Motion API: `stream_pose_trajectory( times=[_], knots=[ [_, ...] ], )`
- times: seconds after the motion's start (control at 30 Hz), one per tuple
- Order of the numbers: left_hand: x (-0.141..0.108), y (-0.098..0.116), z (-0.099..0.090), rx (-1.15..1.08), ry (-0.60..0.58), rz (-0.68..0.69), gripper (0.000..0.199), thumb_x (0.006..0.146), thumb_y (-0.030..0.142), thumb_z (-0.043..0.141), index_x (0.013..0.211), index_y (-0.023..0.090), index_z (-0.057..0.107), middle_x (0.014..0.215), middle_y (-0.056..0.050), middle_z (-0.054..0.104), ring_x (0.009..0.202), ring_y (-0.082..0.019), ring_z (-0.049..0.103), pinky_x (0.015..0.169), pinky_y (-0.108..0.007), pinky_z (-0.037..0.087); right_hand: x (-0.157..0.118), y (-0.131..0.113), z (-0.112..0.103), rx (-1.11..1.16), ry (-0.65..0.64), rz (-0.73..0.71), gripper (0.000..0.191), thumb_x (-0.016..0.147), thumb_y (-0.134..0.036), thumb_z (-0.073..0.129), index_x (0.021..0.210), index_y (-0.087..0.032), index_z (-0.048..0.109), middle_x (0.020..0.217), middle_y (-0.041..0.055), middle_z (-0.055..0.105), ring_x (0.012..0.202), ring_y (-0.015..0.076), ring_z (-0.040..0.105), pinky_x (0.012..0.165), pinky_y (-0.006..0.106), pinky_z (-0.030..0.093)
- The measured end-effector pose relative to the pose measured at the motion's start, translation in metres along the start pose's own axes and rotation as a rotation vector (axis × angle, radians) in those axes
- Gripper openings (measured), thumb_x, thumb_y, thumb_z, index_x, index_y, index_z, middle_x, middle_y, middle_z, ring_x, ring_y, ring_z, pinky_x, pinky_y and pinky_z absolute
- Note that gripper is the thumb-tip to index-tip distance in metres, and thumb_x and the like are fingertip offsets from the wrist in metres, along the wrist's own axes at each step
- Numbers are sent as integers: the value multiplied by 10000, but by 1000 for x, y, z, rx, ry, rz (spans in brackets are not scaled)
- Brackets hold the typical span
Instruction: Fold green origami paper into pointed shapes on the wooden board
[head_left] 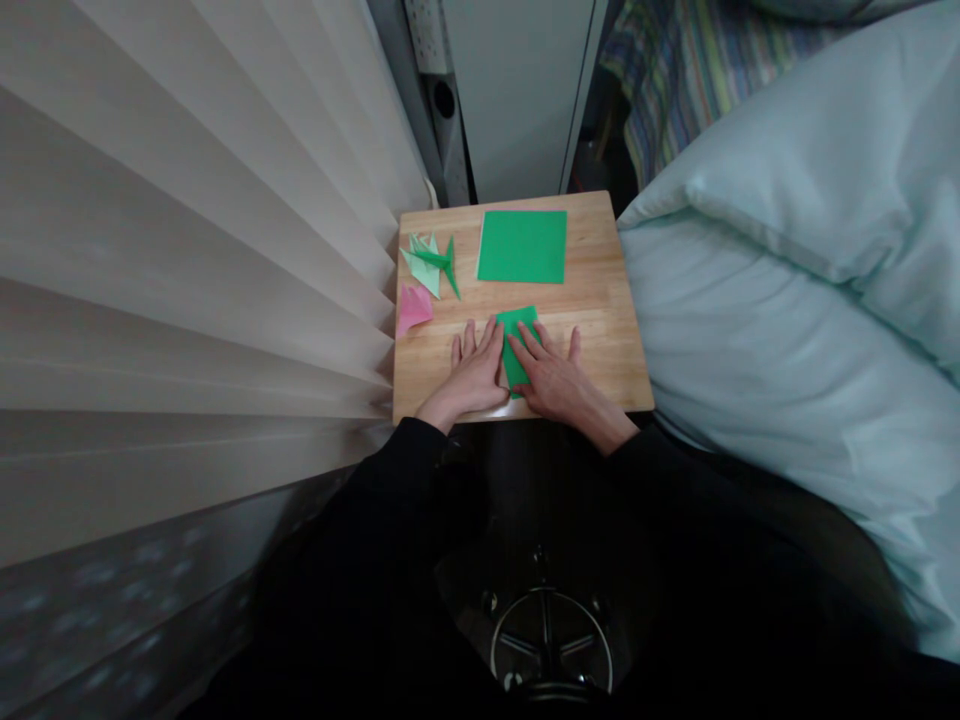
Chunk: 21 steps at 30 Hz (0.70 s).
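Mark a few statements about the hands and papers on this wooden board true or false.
1. The right hand rests on the narrow green paper. True.
2. The large green sheet lies nearer the person than that paper. False: it lies farther away.
3. The deeper green folded figure overlaps the pale green figure. True.
4. The left hand covers the pink paper. False: it is apart from it, beside the narrow green paper.
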<state>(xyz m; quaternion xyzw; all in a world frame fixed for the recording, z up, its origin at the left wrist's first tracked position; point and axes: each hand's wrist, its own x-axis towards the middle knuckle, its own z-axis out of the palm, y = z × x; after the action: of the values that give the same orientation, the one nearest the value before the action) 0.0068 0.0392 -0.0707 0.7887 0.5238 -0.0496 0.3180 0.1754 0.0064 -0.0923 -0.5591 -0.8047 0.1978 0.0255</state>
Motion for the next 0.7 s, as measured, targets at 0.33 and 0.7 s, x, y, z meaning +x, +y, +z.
stream_pose_trajectory(
  times=[0.33, 0.7],
  knots=[
    [0, -4, 2, -23, 14, 17, 1156, 734, 175, 684, 1673, 202, 12, 1765, -145, -28, 1593, -425, -153, 1275, -640, -16, 0, 0, 0, -13, -7, -6, 730, 952, -265, 527, 1634, -157, 290, 1741, 130, 190, 1618, 361, 116, 1163, 840, -28],
    [0, -6, 4, -24, 28, 32, 1134, 747, 176, 684, 1673, 222, 30, 1765, -141, -28, 1595, -420, -152, 1272, -655, -12, -2, -4, -1, -15, 9, -2, 692, 975, -268, 495, 1634, -175, 306, 1737, 137, 216, 1612, 397, 114, 1161, 841, -28]
  ],
)
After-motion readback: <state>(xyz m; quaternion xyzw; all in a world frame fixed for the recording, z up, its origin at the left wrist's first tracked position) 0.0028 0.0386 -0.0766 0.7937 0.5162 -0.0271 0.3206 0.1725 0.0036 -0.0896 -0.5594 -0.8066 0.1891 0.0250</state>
